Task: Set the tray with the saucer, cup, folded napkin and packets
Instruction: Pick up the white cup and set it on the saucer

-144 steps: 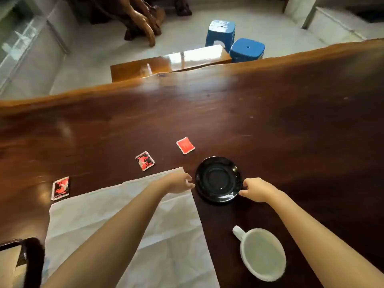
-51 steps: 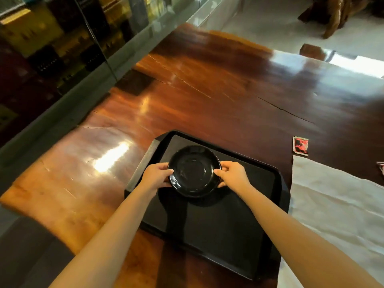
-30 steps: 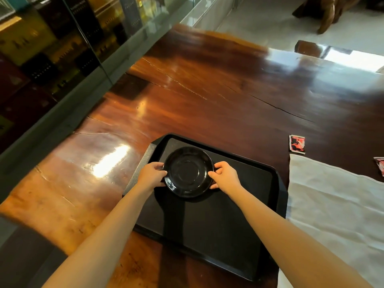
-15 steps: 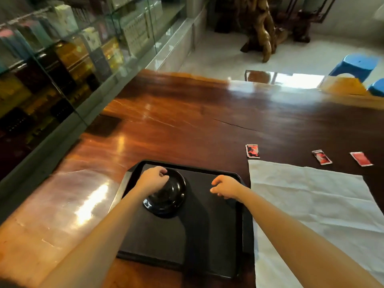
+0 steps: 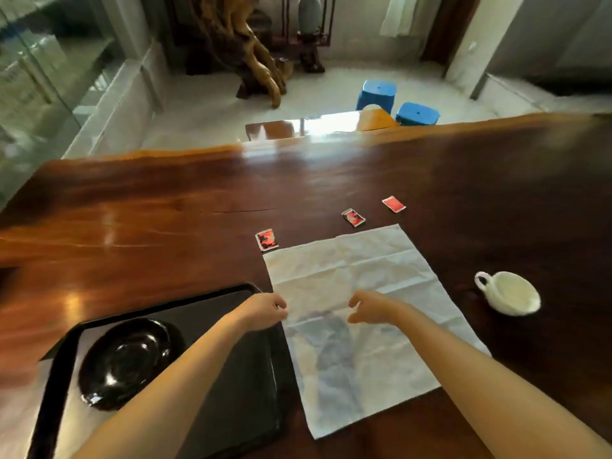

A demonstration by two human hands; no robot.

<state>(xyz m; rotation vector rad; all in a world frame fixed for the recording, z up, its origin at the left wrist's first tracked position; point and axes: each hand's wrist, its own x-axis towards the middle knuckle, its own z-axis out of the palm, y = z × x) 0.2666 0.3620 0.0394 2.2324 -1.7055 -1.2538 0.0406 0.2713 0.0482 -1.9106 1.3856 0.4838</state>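
A single wide-angle view looks from the person's head, forward and steeply down across the dark wooden table (image 5: 165, 226). It sits close over the near edge, the tray (image 5: 63, 362) at near left, and reaches the far blue stools (image 5: 417, 113) on the floor.

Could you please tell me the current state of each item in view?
Tray: flat on the table.
Saucer: upright on the tray.
Napkin: unfolded, flat on the table.
Cup: upright, on the table.
Packets: flat on the table, beyond napkin.
Left hand: at napkin's edge, grip unclear.
Right hand: open above napkin.
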